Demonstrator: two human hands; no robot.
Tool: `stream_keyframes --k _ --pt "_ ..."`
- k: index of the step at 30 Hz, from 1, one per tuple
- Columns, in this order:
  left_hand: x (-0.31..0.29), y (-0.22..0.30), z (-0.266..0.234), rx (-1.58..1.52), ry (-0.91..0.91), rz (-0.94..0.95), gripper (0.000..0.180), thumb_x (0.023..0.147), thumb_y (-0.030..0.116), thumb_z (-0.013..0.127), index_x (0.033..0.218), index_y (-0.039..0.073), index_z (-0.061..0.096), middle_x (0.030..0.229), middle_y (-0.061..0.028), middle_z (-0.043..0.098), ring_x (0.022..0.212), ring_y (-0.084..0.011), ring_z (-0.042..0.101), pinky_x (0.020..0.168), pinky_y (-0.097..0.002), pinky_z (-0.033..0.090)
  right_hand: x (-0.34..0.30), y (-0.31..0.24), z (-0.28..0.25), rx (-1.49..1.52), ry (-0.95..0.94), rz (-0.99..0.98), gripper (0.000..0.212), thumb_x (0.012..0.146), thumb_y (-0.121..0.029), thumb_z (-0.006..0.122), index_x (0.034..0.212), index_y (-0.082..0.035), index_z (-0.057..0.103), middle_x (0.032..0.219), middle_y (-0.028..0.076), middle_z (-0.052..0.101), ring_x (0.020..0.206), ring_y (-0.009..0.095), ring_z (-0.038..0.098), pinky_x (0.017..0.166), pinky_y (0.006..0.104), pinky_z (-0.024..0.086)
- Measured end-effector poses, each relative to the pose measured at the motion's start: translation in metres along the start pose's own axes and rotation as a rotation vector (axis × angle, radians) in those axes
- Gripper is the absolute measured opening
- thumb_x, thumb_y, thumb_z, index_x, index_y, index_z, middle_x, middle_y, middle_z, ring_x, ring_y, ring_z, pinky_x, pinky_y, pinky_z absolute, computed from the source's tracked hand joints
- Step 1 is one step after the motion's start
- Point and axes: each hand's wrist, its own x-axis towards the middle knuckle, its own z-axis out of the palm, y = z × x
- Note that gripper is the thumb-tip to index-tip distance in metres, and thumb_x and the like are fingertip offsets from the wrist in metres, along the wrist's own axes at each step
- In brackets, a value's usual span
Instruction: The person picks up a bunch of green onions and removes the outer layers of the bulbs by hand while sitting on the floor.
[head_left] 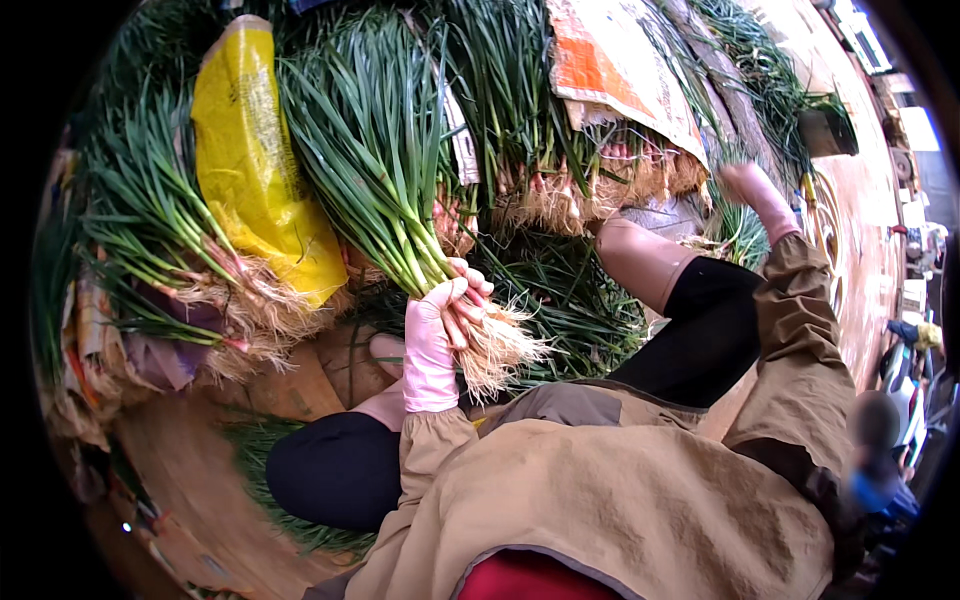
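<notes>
My left hand, in a thin pink glove, is wrapped round a bunch of green garlic just above its roots. The long leaves fan up and away, while pale, stringy roots hang out on the right of the fist. My right hand is raised at the far right, beside a heap of green leaves. Its fingers are blurred, and I cannot make out anything in them. Beyond the held bunch, more green garlic lies stacked with its roots facing me, partly under a white and orange sack.
A yellow plastic sack drapes over the pile on the left, next to loose green garlic. Cut-looking green leaves litter the floor between my legs. A coiled hose lies at the right. Another person appears at the right edge.
</notes>
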Motion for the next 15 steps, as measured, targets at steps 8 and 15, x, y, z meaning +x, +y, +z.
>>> stream_keyframes --k 8,15 --pt "0.001 0.006 -0.026 0.073 0.111 0.023 0.019 0.084 0.005 0.057 0.102 0.000 0.053 0.081 -0.0141 0.061 0.069 -0.0187 0.060 0.053 -0.0269 0.050 0.057 -0.267 -0.055 0.512 -0.078 -0.151 0.031 0.092 -0.032 0.051 0.098 -0.006 0.064 0.085 0.018 0.066 0.082 0.035 0.064 0.078 0.0419 0.051" --pt "0.004 0.007 -0.024 -0.027 0.025 0.055 0.019 0.086 0.005 0.056 0.104 0.000 0.053 0.081 -0.0113 0.062 0.074 -0.0196 0.061 0.066 -0.0270 0.049 0.129 -0.355 -0.002 0.496 -0.139 0.046 0.033 0.087 -0.036 0.060 0.092 -0.005 0.068 0.087 0.014 0.068 0.083 0.031 0.065 0.081 0.0384 0.050"
